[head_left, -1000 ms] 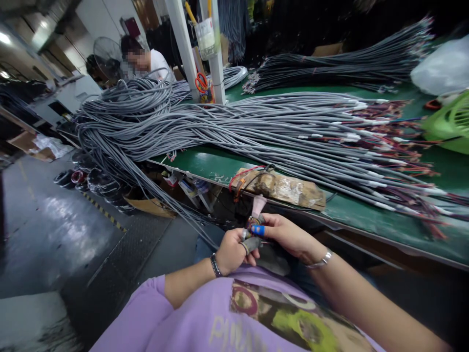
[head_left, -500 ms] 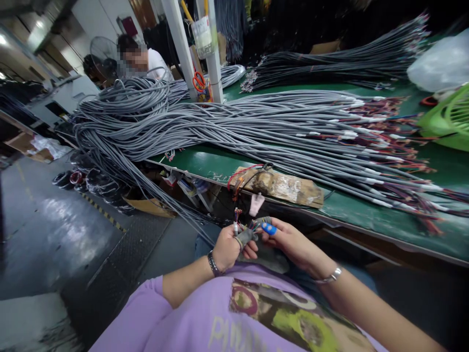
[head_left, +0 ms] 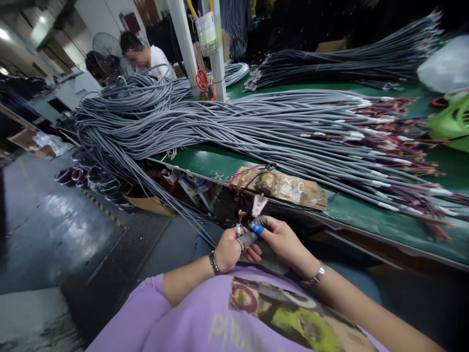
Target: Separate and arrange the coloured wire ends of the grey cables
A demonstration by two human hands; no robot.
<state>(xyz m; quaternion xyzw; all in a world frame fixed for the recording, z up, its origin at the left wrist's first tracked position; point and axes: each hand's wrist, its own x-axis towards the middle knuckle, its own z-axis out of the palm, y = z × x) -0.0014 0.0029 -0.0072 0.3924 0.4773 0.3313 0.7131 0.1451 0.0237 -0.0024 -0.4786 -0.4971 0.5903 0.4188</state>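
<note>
My left hand (head_left: 231,248) is closed around the end of a grey cable, whose white-wrapped tip and thin coloured wires (head_left: 241,218) stick up above the fist. Grey coverings sit on some of its fingers. Close beside it, almost touching, my right hand (head_left: 279,238) pinches with thumb and forefinger at the wires; a blue band wraps the thumb and a grey cover the forefinger. What exactly lies in that pinch is hidden. Just beyond the fingertips, a pink clip (head_left: 259,205) hangs at the bench edge, below a taped wooden block (head_left: 293,189).
A thick bundle of grey cables (head_left: 220,117) with bared coloured ends spreads over the green bench (head_left: 208,164). Darker cables (head_left: 337,66) lie behind. A post (head_left: 185,46) rises from the bench, and a green basket (head_left: 450,120) stands at right. Another person (head_left: 157,58) sits at the far left.
My right hand has shifted slightly left and closer to my left hand, its thumb and forefinger now nearer the wire ends. My left hand keeps its grip. The view has shifted a little.
</note>
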